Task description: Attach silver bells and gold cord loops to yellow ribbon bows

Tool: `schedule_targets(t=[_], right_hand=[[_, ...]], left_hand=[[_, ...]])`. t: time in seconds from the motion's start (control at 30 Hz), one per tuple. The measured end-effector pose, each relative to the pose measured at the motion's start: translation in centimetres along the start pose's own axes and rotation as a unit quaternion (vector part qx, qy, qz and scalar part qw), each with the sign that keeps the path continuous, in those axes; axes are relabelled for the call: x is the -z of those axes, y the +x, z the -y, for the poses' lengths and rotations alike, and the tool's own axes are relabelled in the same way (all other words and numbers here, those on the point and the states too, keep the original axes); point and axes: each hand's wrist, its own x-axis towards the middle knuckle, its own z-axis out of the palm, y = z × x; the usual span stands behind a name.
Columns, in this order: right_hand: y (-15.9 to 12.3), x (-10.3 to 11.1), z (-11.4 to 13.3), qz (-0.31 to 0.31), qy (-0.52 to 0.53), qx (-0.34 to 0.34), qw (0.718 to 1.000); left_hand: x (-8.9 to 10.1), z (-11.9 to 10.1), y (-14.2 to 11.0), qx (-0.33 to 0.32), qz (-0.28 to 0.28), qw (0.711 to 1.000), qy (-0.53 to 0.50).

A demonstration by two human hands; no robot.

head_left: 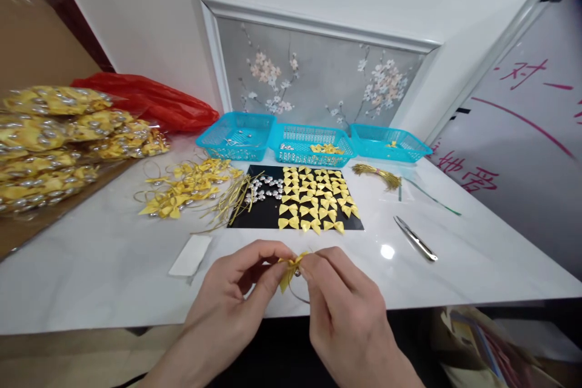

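Note:
Near the table's front edge, my left hand point(248, 288) pinches one side of a yellow ribbon bow point(286, 276) between thumb and fingers. My right hand point(343, 294) is closed on the bow's other side, beside a small silver bell or bead point(297, 273). A thin cord loop point(297, 297) hangs down below the bow. The fingertips partly hide the bow's middle. Beyond my hands lies a black mat point(259, 215) with rows of yellow bows point(309, 200) and a cluster of silver beads or bells point(264, 188) on it.
Gold cords point(234, 200) and a heap of bows with bells point(186, 185) lie left of the mat. Blue baskets point(236, 151) line the wall. A cord bundle point(377, 176) and a pair of thread snips or folded knife point(416, 239) lie right. Bagged bows point(54, 145) are stacked far left.

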Motion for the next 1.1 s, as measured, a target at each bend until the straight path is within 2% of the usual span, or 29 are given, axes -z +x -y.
schedule_targets(t=[0.1, 0.3, 0.67, 0.77, 0.93, 1.1], right_hand=[[-0.1, 0.1, 0.1, 0.006, 0.002, -0.001, 1.000], [0.0, 0.3, 0.3, 0.010, 0.006, 0.009, 1.000], [-0.1, 0.6, 0.1, 0.001, 0.015, -0.025, 1.000], [0.0, 0.9, -0.1, 0.008, 0.019, -0.023, 1.000], [0.0, 1.4, -0.3, -0.005, 0.031, -0.045, 0.998], [-0.2, 1.8, -0.3, -0.007, 0.044, -0.065, 0.997]], left_hand=[[0.2, 0.1, 0.0, -0.018, 0.003, 0.999, 0.028], [0.2, -0.1, -0.1, -0.072, 0.010, 0.997, 0.012], [-0.3, 0.5, -0.7, 0.003, 0.022, 0.999, -0.039], [-0.2, 0.3, -0.4, 0.002, 0.020, 0.998, -0.056], [0.2, -0.2, -0.1, -0.013, 0.058, 0.997, -0.043], [0.2, 0.0, -0.1, 0.013, 0.012, 1.000, -0.004]])
